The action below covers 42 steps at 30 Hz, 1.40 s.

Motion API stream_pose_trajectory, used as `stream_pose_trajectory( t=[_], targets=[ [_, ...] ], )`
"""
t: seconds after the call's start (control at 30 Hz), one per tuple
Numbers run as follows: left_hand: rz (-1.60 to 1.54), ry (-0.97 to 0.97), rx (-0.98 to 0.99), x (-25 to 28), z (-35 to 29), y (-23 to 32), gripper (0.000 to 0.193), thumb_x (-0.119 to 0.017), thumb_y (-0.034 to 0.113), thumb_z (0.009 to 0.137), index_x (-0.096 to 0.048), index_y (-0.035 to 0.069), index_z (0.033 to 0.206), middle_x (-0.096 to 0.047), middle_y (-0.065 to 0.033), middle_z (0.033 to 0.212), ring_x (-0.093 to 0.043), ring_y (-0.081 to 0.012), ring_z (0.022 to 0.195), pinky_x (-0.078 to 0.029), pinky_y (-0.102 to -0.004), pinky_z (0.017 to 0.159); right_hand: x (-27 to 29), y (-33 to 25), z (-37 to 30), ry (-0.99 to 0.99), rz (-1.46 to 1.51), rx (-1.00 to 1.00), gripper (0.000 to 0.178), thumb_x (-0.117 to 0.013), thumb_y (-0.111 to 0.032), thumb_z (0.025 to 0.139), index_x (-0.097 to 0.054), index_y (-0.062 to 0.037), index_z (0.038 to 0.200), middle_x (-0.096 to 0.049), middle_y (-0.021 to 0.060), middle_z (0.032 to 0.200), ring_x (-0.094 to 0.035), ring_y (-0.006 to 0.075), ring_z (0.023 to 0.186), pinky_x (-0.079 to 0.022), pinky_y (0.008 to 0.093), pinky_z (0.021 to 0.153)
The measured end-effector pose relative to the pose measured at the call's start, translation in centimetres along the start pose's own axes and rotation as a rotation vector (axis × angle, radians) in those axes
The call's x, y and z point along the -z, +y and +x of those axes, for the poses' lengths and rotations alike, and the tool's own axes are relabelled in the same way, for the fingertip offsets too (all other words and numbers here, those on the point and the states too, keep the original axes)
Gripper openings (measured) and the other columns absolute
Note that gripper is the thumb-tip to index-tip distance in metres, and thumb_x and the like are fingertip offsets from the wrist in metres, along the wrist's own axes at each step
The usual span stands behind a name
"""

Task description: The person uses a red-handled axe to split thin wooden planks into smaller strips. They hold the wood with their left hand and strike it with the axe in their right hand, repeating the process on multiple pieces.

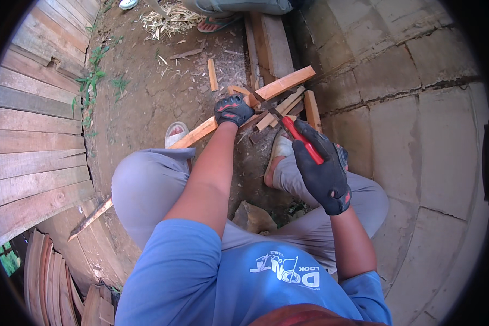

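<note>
My left hand [233,111], in a black glove with red marks, is closed around a long strip of wood [282,83]. The strip runs slanting from beside my left foot up to the right. In my gloved right hand [323,168] is the red handle of a hand saw [296,132]. Its narrow dark blade lies across the strip just right of my left hand; the teeth are too small to make out. Under the strip, several shorter wood offcuts [280,113] lie in a loose pile, partly covered by the blade and strip.
A heavy wooden beam [274,43] stretches away beyond the pile. Plank walling [35,136] stands at the left, a block wall [396,125] at the right. A stone [254,217] lies between my legs. Another person's sandalled foot [218,23] is by shavings [168,20] at the far side.
</note>
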<state>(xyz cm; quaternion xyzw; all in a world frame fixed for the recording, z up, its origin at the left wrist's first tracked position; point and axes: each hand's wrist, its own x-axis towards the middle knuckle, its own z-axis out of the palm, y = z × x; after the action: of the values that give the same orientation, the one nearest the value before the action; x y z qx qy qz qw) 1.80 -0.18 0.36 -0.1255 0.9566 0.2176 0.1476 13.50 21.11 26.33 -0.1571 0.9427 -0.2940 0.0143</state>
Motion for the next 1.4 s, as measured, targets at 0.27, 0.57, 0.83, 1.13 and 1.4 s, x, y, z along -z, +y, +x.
stream_pose_trajectory(
  t=[0.27,0.57,0.83,1.13,1.4],
  targets=[
    [-0.009,0.042,0.019,-0.6,0.2,-0.2,0.065,-0.081,0.059,0.083,-0.078,0.014,0.129,-0.078,-0.0154,0.127,-0.075,-0.0326,0.119,-0.059,-0.0456,0.102,0.6,0.1,0.2,-0.025,0.070,0.018,0.035,-0.073,-0.018,0.100,-0.075,-0.0087,0.134,-0.078,0.0205,0.123,-0.076,0.0384,0.110,-0.057,0.0443,0.097],
    [-0.004,0.009,0.017,0.6,-0.5,0.6,0.064,-0.080,0.057,0.083,-0.077,0.014,0.130,-0.078,-0.0160,0.128,-0.075,-0.0336,0.119,-0.059,-0.0470,0.102,-4.0,3.0,0.9,0.001,0.024,-0.013,0.038,-0.072,-0.022,0.101,-0.074,-0.0122,0.138,-0.078,0.0183,0.122,-0.076,0.0359,0.110,-0.058,0.0431,0.097],
    [-0.013,0.012,0.014,0.2,-0.5,0.0,0.064,-0.075,0.060,0.086,-0.077,0.015,0.132,-0.077,-0.0154,0.131,-0.073,-0.0333,0.122,-0.059,-0.0467,0.103,-3.3,4.5,2.3,-0.017,0.250,-0.064,0.036,-0.070,-0.020,0.102,-0.075,-0.0089,0.136,-0.078,0.0194,0.124,-0.075,0.0356,0.111,-0.057,0.0428,0.098],
    [0.051,0.052,-0.009,0.7,-0.6,0.5,0.062,-0.083,0.052,0.081,-0.076,0.013,0.129,-0.078,-0.0157,0.127,-0.075,-0.0334,0.117,-0.060,-0.0455,0.101,-2.9,3.0,2.4,-0.010,0.179,-0.013,0.036,-0.072,-0.022,0.100,-0.076,-0.0074,0.133,-0.078,0.0204,0.124,-0.075,0.0372,0.115,-0.057,0.0437,0.100],
    [0.041,0.083,0.003,0.8,-1.0,0.3,0.062,-0.081,0.053,0.082,-0.077,0.014,0.129,-0.078,-0.0160,0.126,-0.076,-0.0333,0.115,-0.061,-0.0461,0.099,-3.7,3.6,2.0,-0.020,0.201,0.004,0.038,-0.072,-0.024,0.101,-0.075,-0.0078,0.135,-0.077,0.0188,0.127,-0.073,0.0365,0.118,-0.057,0.0446,0.102]
  ],
)
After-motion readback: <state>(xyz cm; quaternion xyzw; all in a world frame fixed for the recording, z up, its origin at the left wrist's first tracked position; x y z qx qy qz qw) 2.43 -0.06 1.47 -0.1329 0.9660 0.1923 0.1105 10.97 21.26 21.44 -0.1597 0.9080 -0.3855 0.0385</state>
